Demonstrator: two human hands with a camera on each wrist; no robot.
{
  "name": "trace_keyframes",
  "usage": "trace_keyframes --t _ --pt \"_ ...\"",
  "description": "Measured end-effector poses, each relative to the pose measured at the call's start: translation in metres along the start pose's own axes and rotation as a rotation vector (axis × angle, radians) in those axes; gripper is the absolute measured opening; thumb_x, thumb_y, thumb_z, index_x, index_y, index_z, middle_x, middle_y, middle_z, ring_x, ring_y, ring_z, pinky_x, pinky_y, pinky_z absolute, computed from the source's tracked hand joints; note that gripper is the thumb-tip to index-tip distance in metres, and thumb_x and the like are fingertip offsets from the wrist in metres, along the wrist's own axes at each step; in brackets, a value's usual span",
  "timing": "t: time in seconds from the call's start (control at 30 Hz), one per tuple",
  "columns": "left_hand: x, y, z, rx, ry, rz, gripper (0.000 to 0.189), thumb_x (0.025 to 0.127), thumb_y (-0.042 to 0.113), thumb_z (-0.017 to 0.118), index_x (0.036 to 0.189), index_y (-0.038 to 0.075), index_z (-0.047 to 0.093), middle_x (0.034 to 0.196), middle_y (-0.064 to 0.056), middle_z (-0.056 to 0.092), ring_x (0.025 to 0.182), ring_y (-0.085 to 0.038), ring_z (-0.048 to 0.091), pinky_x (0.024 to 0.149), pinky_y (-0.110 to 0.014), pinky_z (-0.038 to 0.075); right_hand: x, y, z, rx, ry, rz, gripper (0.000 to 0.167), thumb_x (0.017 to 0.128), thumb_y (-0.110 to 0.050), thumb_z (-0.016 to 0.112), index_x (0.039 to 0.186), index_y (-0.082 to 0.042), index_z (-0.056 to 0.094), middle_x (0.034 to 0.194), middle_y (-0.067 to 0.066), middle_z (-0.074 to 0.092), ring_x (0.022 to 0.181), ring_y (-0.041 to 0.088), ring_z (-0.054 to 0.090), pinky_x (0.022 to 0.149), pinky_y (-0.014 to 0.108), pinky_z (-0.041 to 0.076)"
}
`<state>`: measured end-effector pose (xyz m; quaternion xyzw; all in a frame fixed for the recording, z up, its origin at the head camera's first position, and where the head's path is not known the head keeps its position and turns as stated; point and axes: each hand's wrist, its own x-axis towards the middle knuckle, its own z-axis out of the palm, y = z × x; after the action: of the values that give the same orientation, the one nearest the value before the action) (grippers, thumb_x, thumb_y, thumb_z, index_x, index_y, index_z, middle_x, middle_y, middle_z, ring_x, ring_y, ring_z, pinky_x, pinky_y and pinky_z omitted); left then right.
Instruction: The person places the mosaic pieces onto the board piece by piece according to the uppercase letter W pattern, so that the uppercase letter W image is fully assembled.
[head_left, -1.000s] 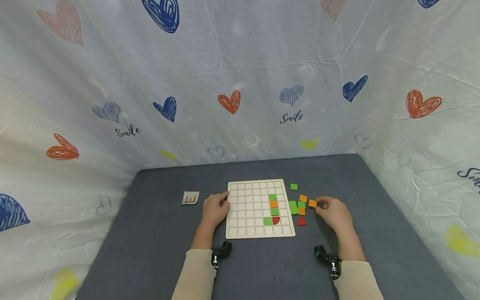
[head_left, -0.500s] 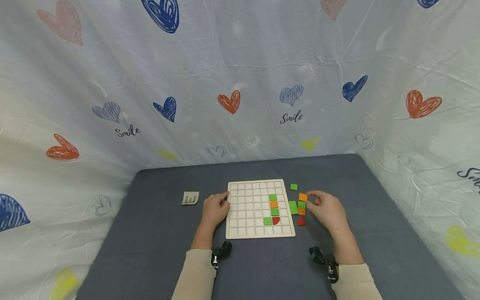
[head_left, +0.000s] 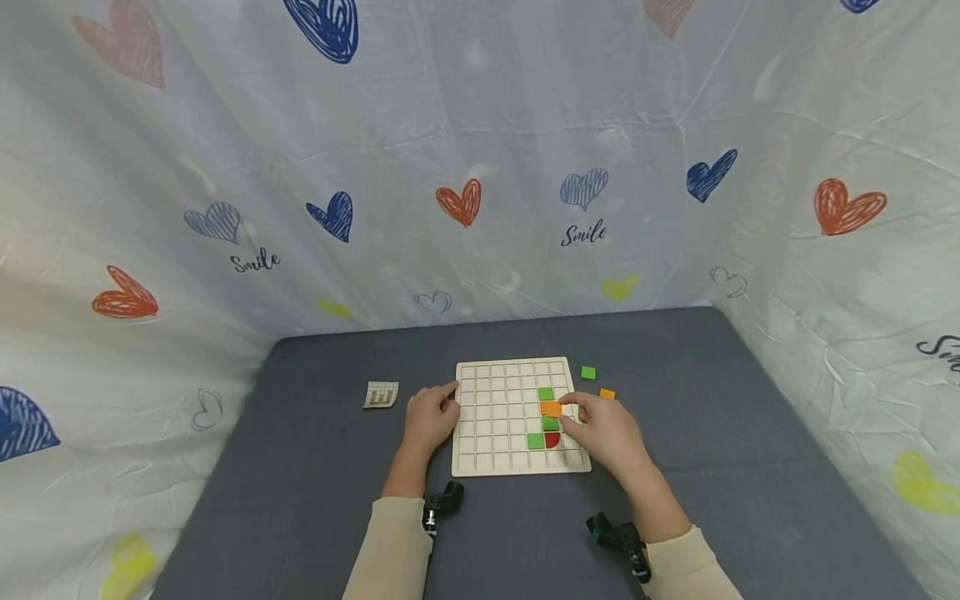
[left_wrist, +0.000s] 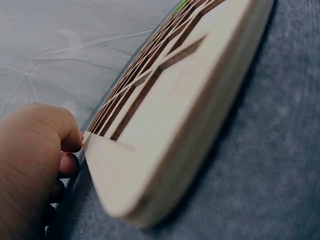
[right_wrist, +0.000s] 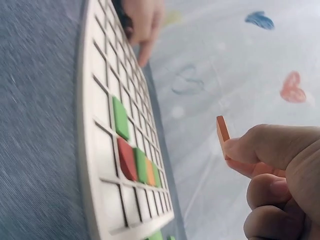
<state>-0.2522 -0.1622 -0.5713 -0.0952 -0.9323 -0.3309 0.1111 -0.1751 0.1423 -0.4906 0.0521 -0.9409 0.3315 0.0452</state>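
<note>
My right hand [head_left: 611,429] pinches an orange square tile [right_wrist: 223,137] between thumb and fingertips, above the right part of the pale gridded board [head_left: 487,433]. In the head view the held tile overlaps the board's own orange tile [right_wrist: 149,171]. Also set in the grid are a red rounded tile [head_left: 552,439] and green square tiles, one beside the red piece [head_left: 536,442]. My left hand [head_left: 431,417] touches the board's left edge, its index finger extended, and holds nothing.
Right of the board lie a green tile [head_left: 588,372] and an orange tile [head_left: 607,393]. My right hand hides most of the other loose pieces there. A small card with a printed grid [head_left: 381,394] lies left of the board. A curtain [head_left: 510,275] hangs behind the table.
My right hand has moved left from the loose tiles to over the board, carrying the orange tile. The left hand has stayed at the board's edge.
</note>
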Motion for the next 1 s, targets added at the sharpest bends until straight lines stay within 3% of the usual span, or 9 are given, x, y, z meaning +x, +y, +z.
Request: trace_keyframes --t 0.57,1.0 --pt "0.0 0.001 -0.002 -0.002 0.0 0.008 0.046 0.094 0.012 0.052 0.136 0.01 0.069 0.055 0.004 0.036 0.058 -0.017 0.028 0.073 -0.038 0.03 -0.008 -0.018 0.042 -0.059 -0.066 -0.114 0.025 0.088 -0.022 0.078 0.112 -0.02 0.079 0.05 -0.01 0.035 0.042 0.008 0.025 0.045 0.026 0.018" --pt "0.001 0.0 0.0 0.009 -0.019 -0.014 0.047 0.094 0.013 0.051 0.138 0.011 0.068 0.057 0.003 0.038 0.06 -0.018 0.03 0.076 -0.039 0.03 -0.006 -0.018 0.061 -0.145 -0.116 -0.12 0.022 0.088 -0.02 0.077 0.11 -0.017 0.08 0.049 -0.01 0.043 0.042 0.008 0.028 0.044 0.028 0.022"
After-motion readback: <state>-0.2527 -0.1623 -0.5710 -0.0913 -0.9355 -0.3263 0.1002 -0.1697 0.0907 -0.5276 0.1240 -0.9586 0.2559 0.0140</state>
